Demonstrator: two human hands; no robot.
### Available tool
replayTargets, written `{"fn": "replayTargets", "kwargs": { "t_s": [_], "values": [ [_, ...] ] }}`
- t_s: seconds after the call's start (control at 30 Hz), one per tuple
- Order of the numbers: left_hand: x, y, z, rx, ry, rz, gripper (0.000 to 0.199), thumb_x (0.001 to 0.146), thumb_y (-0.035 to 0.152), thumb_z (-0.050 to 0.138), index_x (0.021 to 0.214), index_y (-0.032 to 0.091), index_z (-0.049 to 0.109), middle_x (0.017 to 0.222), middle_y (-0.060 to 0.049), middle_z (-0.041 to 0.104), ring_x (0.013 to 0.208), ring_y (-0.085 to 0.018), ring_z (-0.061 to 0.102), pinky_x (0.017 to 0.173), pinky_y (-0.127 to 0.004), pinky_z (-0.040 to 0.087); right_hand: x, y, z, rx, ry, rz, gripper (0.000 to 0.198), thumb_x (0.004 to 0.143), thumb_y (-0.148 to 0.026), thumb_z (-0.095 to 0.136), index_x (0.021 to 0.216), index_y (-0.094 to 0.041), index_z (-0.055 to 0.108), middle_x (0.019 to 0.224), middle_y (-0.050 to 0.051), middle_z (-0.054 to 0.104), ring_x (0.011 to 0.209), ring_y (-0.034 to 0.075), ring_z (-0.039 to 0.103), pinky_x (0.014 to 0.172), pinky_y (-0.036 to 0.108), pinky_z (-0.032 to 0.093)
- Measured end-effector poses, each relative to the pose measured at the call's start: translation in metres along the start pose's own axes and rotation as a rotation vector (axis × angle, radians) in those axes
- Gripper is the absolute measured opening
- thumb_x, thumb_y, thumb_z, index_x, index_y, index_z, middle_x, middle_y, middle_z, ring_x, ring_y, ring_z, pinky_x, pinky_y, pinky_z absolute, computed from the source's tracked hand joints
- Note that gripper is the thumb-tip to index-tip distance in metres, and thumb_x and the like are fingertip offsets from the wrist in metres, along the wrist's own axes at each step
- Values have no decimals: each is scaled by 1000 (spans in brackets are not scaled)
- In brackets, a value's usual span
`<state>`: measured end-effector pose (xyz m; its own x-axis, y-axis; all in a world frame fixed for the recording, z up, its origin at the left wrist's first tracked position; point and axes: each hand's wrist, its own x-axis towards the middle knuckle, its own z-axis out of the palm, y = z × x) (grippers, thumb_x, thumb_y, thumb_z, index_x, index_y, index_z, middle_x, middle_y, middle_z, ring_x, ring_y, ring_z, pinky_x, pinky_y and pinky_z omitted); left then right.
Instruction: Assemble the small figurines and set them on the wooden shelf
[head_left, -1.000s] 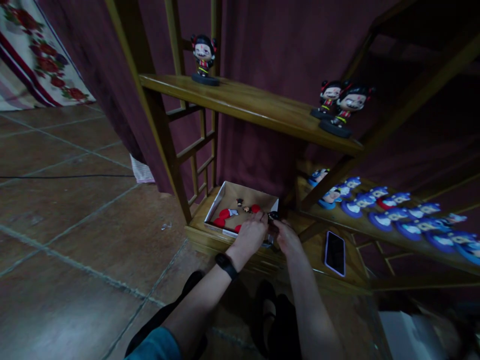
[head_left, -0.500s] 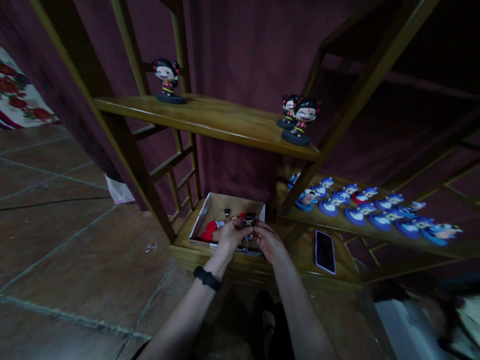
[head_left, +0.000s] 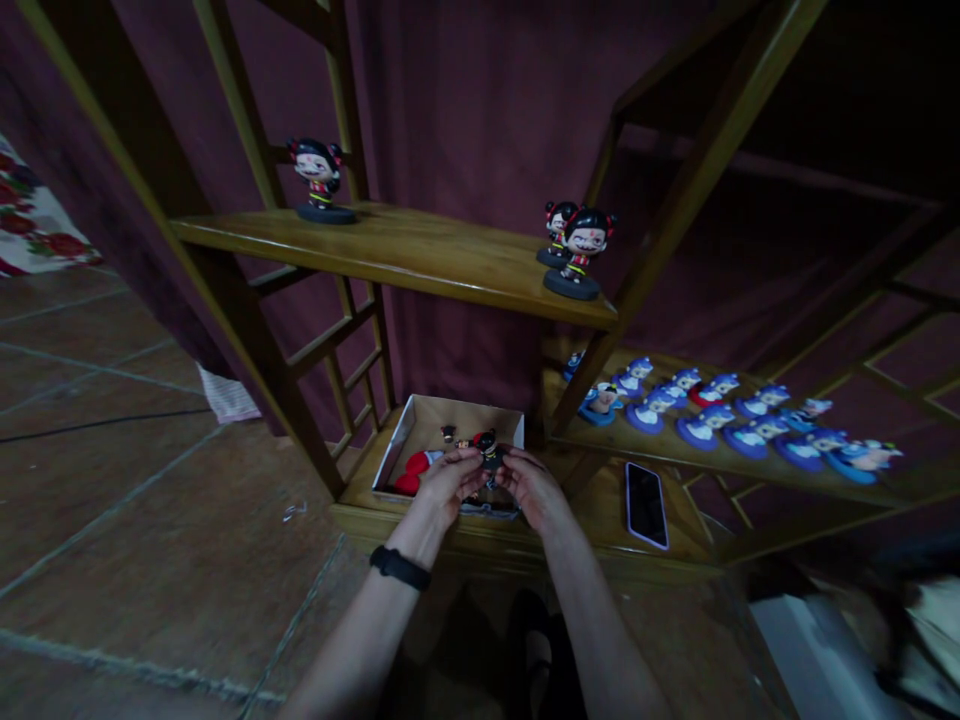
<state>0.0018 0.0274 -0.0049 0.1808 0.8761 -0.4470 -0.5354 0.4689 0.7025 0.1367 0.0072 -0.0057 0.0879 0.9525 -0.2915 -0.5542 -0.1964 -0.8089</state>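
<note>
1. As I watched, the figure (head_left: 490,452) was above the near right part of the box (head_left: 469,414), pinched between two hands.
2. It looked light and stiff, with a smooth finish that could slip; small parts might have snapped under a hard squeeze, so I judged the body, gripped from both sides, the safest hold.
3. The left hand (head_left: 448,480) was narrowed on the figure's left side, over the box's near edge, its wrist wearing a black band (head_left: 400,568).
4. The right hand (head_left: 534,488) held the other side with bent fingers, by the box's right end.
5. Both forearms slanted inward from the box's near side.
</note>
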Motion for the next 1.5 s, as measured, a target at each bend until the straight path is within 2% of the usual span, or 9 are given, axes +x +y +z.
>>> {"fn": "replayTargets", "kwargs": {
  "t_s": [0.23,0.4,0.57,0.77,0.9,1.03,1.33,1.5],
  "values": [
    [1,-3,1,-43,41,0,18,68,0,64,82,10,59,70,-7,67,59,-13,65,59,-22,55,-4,4,8,-18,-18,-23,28,56,-23,73,82,-17,65,69,0,66,58,9,56,56,22,45],
    [0,-3,1,-16,-27,-37,19,68,1,64,85,10,60,71,-7,68,58,-13,65,60,-23,55,-4,3,11,-59,-9,-53,26,56,-23,69,81,-16,66,63,-2,64,52,8,53,56,22,45],
    [-2,1,1,25,11,-76,10,72,9,62,83,11,61,65,-5,66,53,-12,63,53,-22,52,-3,-2,9,-119,11,-22,21,54,-20,66,74,-15,65,56,-2,61,47,7,49,49,21,41],
    [-5,5,4,35,35,-95,8,72,6,61,79,10,62,58,-3,63,44,-8,58,44,-16,47,-2,-5,7,-133,-16,13,21,54,-18,66,74,-15,65,56,-2,61,44,7,47,45,20,39],
    [-5,6,4,11,38,-72,11,70,4,62,80,10,61,64,-5,66,49,-10,61,48,-18,51,-3,-5,8,-76,-18,-16,25,55,-23,70,78,-16,65,61,-1,63,48,7,50,49,21,42],
    [-3,4,3,-19,41,-31,13,69,1,62,79,9,59,66,-7,67,54,-13,64,54,-21,55,-5,-2,10,-68,8,-19,27,52,-26,73,76,-16,64,57,-2,61,49,8,52,52,22,42],
    [-1,-4,5,-45,50,-2,22,64,-3,65,73,12,52,63,-4,66,58,-16,66,61,-26,56,4,12,8,-138,23,-43,22,54,-29,70,71,-17,63,56,-3,60,51,9,52,51,21,39],
    [-4,0,3,38,32,-50,15,67,7,66,79,11,57,67,-6,67,59,-15,66,58,-23,54,6,7,5,-136,71,-20,16,53,-24,69,65,-17,61,50,-4,57,46,8,49,49,21,40]
  ]
}}
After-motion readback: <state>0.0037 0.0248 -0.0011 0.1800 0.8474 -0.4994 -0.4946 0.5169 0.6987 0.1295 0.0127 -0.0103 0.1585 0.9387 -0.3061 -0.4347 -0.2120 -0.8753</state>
